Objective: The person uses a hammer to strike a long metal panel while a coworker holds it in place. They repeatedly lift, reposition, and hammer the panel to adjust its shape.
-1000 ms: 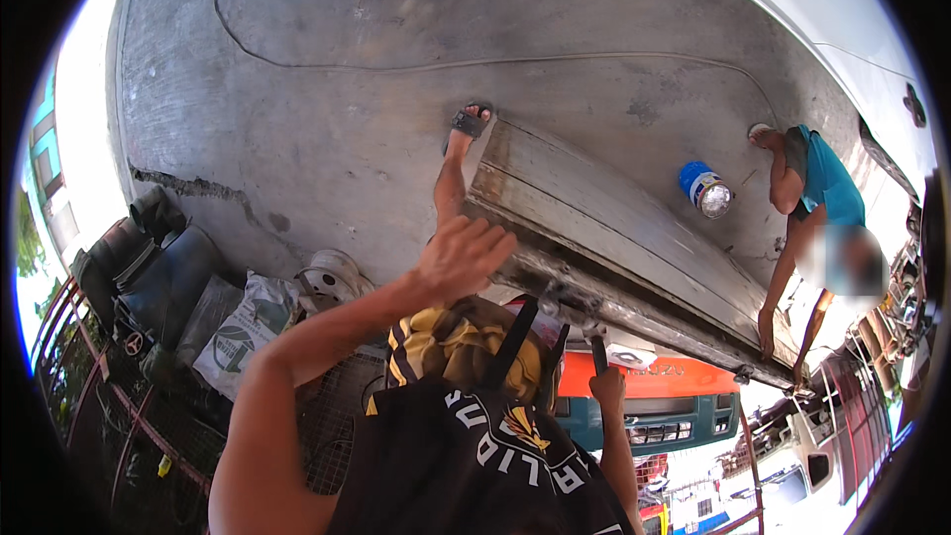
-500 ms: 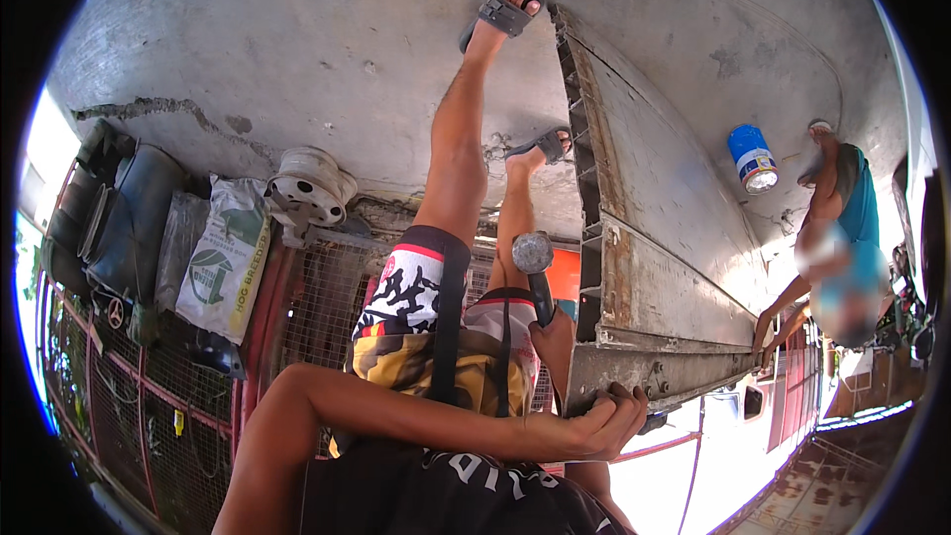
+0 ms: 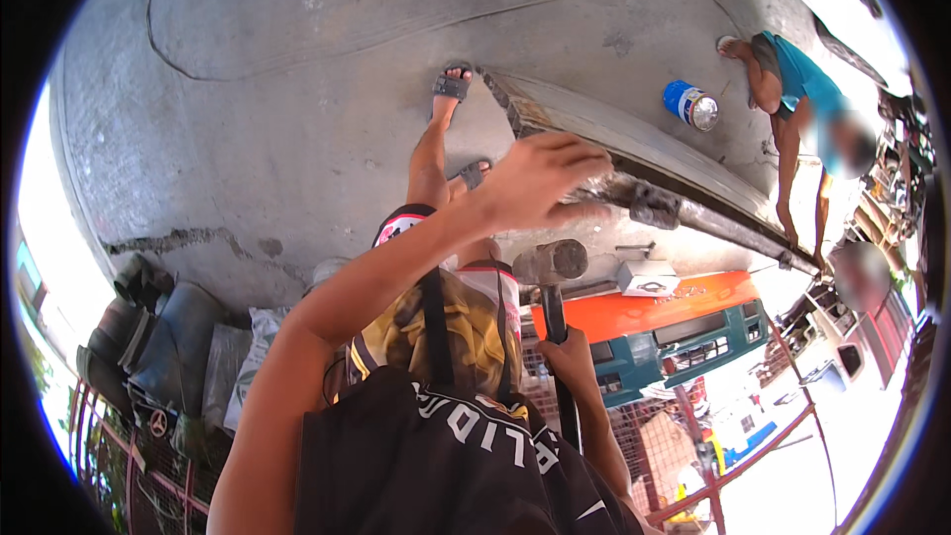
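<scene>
My right hand (image 3: 572, 359) is wrapped round the handle of a sledgehammer (image 3: 551, 263), its head up in front of my body. My left arm reaches across to the near end of a long metal panel (image 3: 634, 154). There my left hand (image 3: 548, 181) is open, fingers stretched and thumb apart; whether it touches the panel I cannot tell. A rusty lower edge with a block-shaped bracket (image 3: 655, 206) shows beside my fingertips. A co-worker in a teal shirt (image 3: 804, 79) bends over at the panel's far end, arms reaching down to it.
A blue and white can (image 3: 690, 105) lies on the concrete floor (image 3: 297, 119) beyond the panel. A cable (image 3: 475, 15) crosses the floor. A white box (image 3: 648, 277) and an orange and teal vehicle body (image 3: 664, 322) are to the right. Dark containers (image 3: 163, 337) stand at left.
The panel has tipped away from me, its broad face now largely foreshortened. My left hand has gone from gripping its corner to open above the near end. The hammer stays in my right hand.
</scene>
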The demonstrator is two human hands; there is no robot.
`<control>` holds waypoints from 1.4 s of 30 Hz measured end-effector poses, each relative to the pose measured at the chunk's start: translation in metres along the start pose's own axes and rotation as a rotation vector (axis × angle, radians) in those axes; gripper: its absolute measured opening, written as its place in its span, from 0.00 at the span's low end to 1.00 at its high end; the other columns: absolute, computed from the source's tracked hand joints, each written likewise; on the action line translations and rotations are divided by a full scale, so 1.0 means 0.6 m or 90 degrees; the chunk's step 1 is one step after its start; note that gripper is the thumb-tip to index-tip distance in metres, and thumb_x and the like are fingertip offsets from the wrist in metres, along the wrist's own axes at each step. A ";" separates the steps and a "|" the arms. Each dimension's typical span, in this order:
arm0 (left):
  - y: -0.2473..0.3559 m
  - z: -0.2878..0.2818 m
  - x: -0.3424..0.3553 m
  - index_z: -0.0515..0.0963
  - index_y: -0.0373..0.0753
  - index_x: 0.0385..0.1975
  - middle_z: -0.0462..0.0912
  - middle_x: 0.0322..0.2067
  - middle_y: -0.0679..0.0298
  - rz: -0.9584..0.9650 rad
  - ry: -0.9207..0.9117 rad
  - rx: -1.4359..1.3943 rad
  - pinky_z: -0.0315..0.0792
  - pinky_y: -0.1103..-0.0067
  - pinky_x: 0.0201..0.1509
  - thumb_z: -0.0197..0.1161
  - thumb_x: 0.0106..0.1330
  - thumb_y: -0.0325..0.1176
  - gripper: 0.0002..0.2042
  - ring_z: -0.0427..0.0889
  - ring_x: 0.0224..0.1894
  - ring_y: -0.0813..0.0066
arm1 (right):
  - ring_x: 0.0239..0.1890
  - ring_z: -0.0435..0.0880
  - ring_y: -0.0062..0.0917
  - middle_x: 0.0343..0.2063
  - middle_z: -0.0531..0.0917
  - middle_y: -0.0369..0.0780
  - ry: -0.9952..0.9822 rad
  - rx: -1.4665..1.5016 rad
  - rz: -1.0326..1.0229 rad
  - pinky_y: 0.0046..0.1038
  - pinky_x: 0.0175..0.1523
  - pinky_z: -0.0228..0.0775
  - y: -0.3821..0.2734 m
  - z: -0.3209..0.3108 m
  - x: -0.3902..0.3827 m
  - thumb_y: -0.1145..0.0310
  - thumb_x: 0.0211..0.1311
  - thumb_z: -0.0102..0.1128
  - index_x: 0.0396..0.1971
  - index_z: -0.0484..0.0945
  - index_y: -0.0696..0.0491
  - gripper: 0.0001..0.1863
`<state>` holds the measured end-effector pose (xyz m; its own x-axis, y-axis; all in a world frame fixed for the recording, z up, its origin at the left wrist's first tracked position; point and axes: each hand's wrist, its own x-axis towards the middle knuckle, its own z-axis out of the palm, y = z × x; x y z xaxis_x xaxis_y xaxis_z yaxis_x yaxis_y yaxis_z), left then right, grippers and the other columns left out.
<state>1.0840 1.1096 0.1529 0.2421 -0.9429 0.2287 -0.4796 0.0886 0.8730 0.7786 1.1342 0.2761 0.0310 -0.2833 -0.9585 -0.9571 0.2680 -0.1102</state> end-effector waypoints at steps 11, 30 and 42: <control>-0.023 0.065 0.015 0.66 0.35 0.69 0.71 0.65 0.44 -0.247 0.437 -0.097 0.64 0.59 0.70 0.41 0.85 0.44 0.23 0.71 0.65 0.44 | 0.17 0.70 0.14 0.15 0.74 0.30 0.177 0.355 -0.324 0.21 0.24 0.59 -0.096 -0.047 -0.271 0.74 0.60 0.74 0.25 0.76 0.58 0.13; -0.006 0.090 0.012 0.66 0.33 0.67 0.70 0.65 0.43 -0.347 0.644 -0.046 0.57 0.55 0.73 0.41 0.83 0.38 0.20 0.66 0.69 0.41 | 0.11 0.69 0.21 0.11 0.69 0.35 0.213 0.265 -0.182 0.25 0.18 0.61 -0.197 -0.014 0.008 0.29 0.72 0.49 0.22 0.69 0.51 0.37; -0.033 0.053 0.021 0.73 0.34 0.55 0.80 0.49 0.48 -0.227 0.659 -0.310 0.77 0.63 0.48 0.52 0.79 0.33 0.12 0.84 0.46 0.47 | 0.11 0.61 0.20 0.13 0.64 0.34 0.217 0.344 -0.205 0.24 0.19 0.56 -0.191 -0.002 0.067 0.23 0.71 0.37 0.38 0.69 0.49 0.38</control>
<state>1.0697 1.0857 0.1249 0.9674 -0.2526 -0.0157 0.0675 0.1977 0.9779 0.8893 1.0909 0.2507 0.1114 -0.6734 -0.7308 -0.6366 0.5164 -0.5728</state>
